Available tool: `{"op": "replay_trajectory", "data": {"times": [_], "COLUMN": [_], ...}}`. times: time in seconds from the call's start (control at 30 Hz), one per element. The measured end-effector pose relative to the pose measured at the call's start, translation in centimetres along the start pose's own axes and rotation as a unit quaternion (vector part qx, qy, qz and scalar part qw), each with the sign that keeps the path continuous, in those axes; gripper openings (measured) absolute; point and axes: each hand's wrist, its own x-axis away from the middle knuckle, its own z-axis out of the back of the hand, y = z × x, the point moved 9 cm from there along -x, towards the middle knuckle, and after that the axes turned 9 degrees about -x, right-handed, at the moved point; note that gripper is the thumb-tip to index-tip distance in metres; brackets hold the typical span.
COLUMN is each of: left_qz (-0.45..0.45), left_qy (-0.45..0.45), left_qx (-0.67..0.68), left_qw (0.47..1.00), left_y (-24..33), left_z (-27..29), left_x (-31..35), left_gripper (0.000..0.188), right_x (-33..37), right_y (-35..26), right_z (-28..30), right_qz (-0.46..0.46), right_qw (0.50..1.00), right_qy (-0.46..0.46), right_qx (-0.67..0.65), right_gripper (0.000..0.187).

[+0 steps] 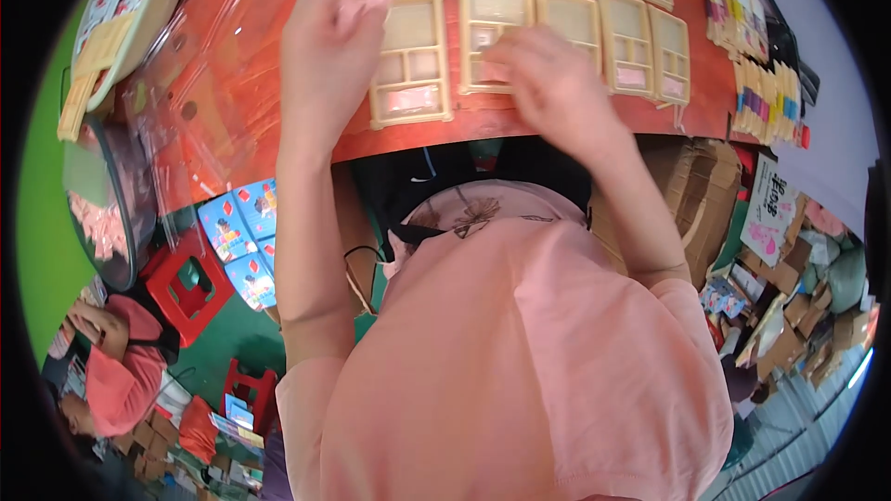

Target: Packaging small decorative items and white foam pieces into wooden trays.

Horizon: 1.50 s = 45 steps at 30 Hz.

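Note:
My left hand (325,56) is raised over the near left tray, its fingers bent around small pink pieces (360,4) whose exact kind is blurred. Cream compartment trays (446,56) lie in two rows on the red table, several with a pink piece in one compartment. At the middle tray (465,28), my right hand (548,79) reaches in from the right. Its fingers are curled together over the small compartments, and any object in them is hidden.
Clear plastic sheeting (209,83) covers the red table's (325,162) left part. A white basin (139,0) of red-and-white pieces stands far left. Bundles of coloured sticks (766,97) lie at right. Below are red stools (190,288), a cardboard box (687,195) and a seated person (125,366).

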Motion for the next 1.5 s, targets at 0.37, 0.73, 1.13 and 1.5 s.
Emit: {"op": "replay_trajectory", "data": {"times": [0.37, 0.73, 1.13, 1.5], "left_qz": [0.250, 0.331, 0.243, 0.106], "left_qy": [0.058, 0.046, 0.116, 0.524], "left_qx": [0.368, 0.425, 0.322, -0.375], "left_qw": [0.894, 0.841, 0.908, 0.758], "left_y": [-0.6, 0.9, -3.0, -7.1], "left_z": [-6.3, -5.9, 6.9, 41.4], "left_x": [4.6, 4.5, 2.0, 5.3], "left_gripper": [0.022, 0.019, 0.029, 0.024], "right_x": [0.0, -2.3, -1.8, 2.5], "right_y": [1.7, 2.9, -0.2, 2.1], "right_z": [-1.5, -1.5, -1.5, 1.7], "right_qz": [-0.280, -0.255, -0.147, -0.209], "right_qw": [0.809, 0.864, 0.935, 0.917], "right_qy": [0.118, 0.080, -0.006, 0.069], "right_qx": [-0.503, -0.427, -0.321, -0.333], "right_gripper": [0.014, 0.010, 0.016, 0.017]}}
